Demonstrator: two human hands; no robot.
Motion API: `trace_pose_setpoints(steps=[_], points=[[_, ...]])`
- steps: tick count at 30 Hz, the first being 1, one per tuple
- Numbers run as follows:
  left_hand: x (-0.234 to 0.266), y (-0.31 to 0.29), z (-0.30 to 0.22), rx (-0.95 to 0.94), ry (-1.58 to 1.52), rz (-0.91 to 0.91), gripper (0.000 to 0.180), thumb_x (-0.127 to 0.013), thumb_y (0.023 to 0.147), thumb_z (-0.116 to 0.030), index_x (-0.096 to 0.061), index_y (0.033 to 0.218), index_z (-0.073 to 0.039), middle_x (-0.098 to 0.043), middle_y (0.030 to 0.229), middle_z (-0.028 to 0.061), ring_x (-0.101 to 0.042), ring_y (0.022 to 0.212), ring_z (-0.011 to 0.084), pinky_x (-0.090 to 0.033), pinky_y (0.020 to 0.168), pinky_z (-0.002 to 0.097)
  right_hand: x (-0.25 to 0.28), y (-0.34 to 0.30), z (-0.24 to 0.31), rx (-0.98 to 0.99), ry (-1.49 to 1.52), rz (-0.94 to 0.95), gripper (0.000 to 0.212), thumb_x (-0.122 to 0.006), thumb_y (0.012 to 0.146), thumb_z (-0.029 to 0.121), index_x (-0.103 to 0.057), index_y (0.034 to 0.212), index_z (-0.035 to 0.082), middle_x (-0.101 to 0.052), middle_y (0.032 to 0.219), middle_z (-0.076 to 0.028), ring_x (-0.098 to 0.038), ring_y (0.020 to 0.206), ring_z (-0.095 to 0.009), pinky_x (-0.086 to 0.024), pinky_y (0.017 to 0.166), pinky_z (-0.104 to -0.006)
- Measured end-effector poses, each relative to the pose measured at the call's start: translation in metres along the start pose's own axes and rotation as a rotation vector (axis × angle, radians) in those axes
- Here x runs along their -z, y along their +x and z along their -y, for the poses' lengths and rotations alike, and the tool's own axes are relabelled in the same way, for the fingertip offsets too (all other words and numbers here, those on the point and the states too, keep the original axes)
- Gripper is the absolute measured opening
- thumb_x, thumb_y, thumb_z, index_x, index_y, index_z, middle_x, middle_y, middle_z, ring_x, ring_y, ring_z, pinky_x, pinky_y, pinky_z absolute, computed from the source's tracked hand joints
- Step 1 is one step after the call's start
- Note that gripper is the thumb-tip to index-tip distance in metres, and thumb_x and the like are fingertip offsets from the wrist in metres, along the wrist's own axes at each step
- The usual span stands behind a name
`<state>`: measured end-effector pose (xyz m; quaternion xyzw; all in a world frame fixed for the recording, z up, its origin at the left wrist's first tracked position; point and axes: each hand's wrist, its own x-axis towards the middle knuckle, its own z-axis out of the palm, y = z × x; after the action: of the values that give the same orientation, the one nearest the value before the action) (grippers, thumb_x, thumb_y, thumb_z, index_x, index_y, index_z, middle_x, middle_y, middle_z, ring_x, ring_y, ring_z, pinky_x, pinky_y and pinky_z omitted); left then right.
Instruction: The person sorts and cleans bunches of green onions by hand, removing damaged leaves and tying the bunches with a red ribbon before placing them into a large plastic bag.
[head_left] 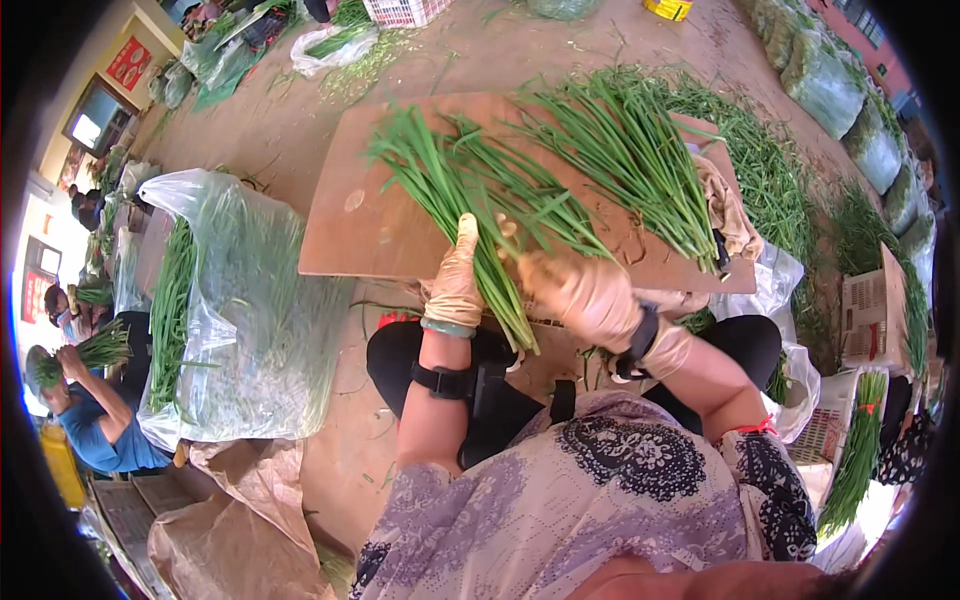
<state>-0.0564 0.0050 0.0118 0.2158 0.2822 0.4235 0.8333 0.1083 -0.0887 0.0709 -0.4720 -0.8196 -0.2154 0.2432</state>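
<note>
A bunch of long green garlic chives (pixel 432 180) slants across the near part of a brown wooden board (pixel 340 220). My left hand (pixel 458 275), in a pale thin glove, is closed around it, with the thumb up along the stalks. The pale stalk ends hang past the board's near edge. Just right of the bunch is my gloved right hand (pixel 585 300), its fingers smeared by motion, so I cannot see whether they hold anything. Beyond it some looser chives (pixel 535 190) lie on the board. A larger pile of chives (pixel 630 150) covers the board's right side.
A crumpled beige cloth (pixel 732 205) lies at the board's right edge. Loose greens (pixel 780 190) heap beyond it. A big clear plastic bag (pixel 270 310) of chives stands left. Crates (pixel 872 320) are at right. A person in blue (pixel 110 425) holds greens at far left.
</note>
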Motion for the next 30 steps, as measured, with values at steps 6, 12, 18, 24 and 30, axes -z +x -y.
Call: trace_pose_setpoints(steps=[6, 12, 18, 24, 30], points=[[0.027, -0.004, 0.0, -0.017, 0.333, -0.195, 0.026, -0.062, 0.085, -0.019, -0.061, 0.107, -0.005, -0.064, 0.088, 0.0042, -0.056, 0.064, 0.0121, -0.046, 0.055, 0.0247, -0.006, -0.041, 0.02, -0.014, 0.223, 0.371, 0.031, -0.061, 0.076, 0.013, -0.059, 0.107, 0.01, -0.058, 0.096, -0.006, -0.056, 0.065, -0.018, -0.047, 0.054, -0.028], [0.005, -0.009, 0.006, -0.058, 0.343, -0.237, 0.024, -0.064, 0.083, -0.012, -0.062, 0.106, -0.005, -0.065, 0.086, 0.0038, -0.056, 0.061, 0.0122, -0.047, 0.053, 0.0255, -0.035, -0.009, -0.031, -0.985, 1.463, 0.431, 0.038, -0.067, 0.082, 0.024, -0.056, 0.108, -0.001, -0.062, 0.089, -0.007, -0.058, 0.075, -0.015, -0.048, 0.061, -0.0268], [0.007, 0.0, 0.01, -0.172, 0.377, -0.201, 0.023, -0.071, 0.077, -0.01, -0.065, 0.099, -0.004, -0.065, 0.089, 0.0003, -0.056, 0.076, 0.0087, -0.044, 0.066, 0.0224, -0.054, 0.001, -0.006, -1.037, 1.595, 0.423, 0.025, -0.063, 0.085, 0.018, -0.058, 0.099, -0.003, -0.061, 0.087, -0.006, -0.052, 0.067, -0.009, -0.041, 0.056, -0.0201], [0.015, 0.002, -0.002, -0.116, 0.297, -0.38, 0.027, -0.072, 0.076, -0.016, -0.065, 0.1, -0.007, -0.062, 0.086, -0.0001, -0.054, 0.07, 0.0112, -0.045, 0.061, 0.0256, -0.006, -0.022, -0.019, -0.915, 1.825, 0.327, 0.012, -0.055, 0.088, 0.004, -0.059, 0.098, 0.0, -0.064, 0.099, -0.011, -0.06, 0.078, -0.011, -0.048, 0.063, -0.0209], [0.019, -0.002, -0.008, -0.19, 0.265, -0.414, 0.027, -0.07, 0.078, -0.015, -0.063, 0.103, -0.007, -0.061, 0.09, 0.0002, -0.055, 0.073, 0.0126, -0.046, 0.06, 0.026, 0.106, -0.031, -0.143, -0.777, 1.483, 0.357, 0.026, -0.063, 0.081, 0.016, -0.06, 0.099, -0.002, -0.066, 0.089, -0.01, -0.062, 0.077, -0.013, -0.049, 0.062, -0.0228]])
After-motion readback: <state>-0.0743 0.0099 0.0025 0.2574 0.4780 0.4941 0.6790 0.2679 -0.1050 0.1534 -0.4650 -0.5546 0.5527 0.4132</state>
